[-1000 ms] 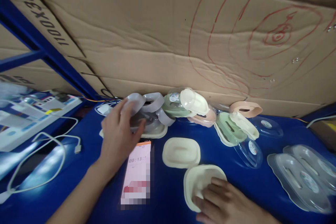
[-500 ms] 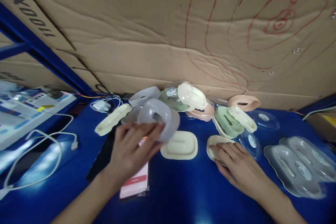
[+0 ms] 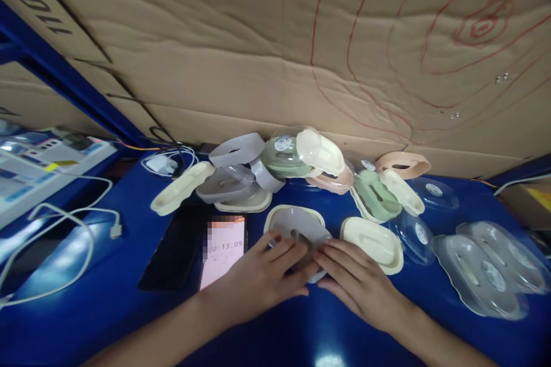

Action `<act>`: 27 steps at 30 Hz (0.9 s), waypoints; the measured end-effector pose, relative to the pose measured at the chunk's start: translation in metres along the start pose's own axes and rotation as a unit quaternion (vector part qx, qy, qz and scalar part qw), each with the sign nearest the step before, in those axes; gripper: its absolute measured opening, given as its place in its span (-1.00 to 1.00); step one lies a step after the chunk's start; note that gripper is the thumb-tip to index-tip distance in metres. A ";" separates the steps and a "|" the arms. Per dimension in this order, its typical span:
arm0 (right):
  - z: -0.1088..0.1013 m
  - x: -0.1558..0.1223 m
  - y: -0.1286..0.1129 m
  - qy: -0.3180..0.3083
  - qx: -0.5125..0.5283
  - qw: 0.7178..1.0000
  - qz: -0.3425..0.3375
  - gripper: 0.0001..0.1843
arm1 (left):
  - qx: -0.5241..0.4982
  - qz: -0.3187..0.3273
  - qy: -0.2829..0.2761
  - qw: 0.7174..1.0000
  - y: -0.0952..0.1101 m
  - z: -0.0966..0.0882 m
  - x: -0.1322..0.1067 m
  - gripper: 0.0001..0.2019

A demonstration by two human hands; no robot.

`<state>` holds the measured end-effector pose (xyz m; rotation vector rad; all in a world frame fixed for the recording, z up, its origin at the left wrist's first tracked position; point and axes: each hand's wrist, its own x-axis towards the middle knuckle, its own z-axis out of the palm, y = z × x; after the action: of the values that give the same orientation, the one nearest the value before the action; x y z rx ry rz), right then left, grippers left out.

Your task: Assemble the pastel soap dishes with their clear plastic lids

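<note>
Left hand [image 3: 262, 282], right hand [image 3: 359, 285] together at frame centre, fingers flat, pressing grey insert [image 3: 296, 223] into cream tray [image 3: 272, 217] - 2-sided push likely holds it level.

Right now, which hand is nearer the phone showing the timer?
Left. The left hand sits just right of the phone, fingers on the grey insert. The right hand is farther right, beyond the left hand, also touching that insert.
</note>
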<state>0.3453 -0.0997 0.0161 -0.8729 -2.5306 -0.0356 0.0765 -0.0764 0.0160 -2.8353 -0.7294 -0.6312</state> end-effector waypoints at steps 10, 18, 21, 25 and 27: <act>-0.007 -0.009 0.017 -0.007 0.055 0.998 0.025 -0.66 | -0.036 -0.118 -0.082 0.989 -0.039 0.002 -0.011 -0.67; -0.009 -0.012 0.027 -0.002 0.050 0.998 0.025 -0.63 | -0.064 -0.130 -0.042 0.989 -0.035 0.004 -0.007 -0.76; -0.002 -0.008 0.029 0.005 0.052 0.998 0.040 -0.62 | -0.054 -0.148 -0.042 0.987 -0.038 0.003 -0.007 -0.84; 0.006 -0.004 0.030 -0.007 0.039 0.997 0.060 -0.62 | -0.063 -0.181 -0.057 0.980 -0.040 0.003 -0.008 -0.81; 0.008 -0.003 0.029 -0.019 0.037 0.998 0.056 -0.61 | -0.084 -0.187 -0.051 0.978 -0.039 0.004 -0.009 -0.79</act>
<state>0.3613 -0.0770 0.0044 -0.9915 -2.4960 0.1099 0.0517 -0.0459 0.0096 -2.9207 -1.3050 -0.6254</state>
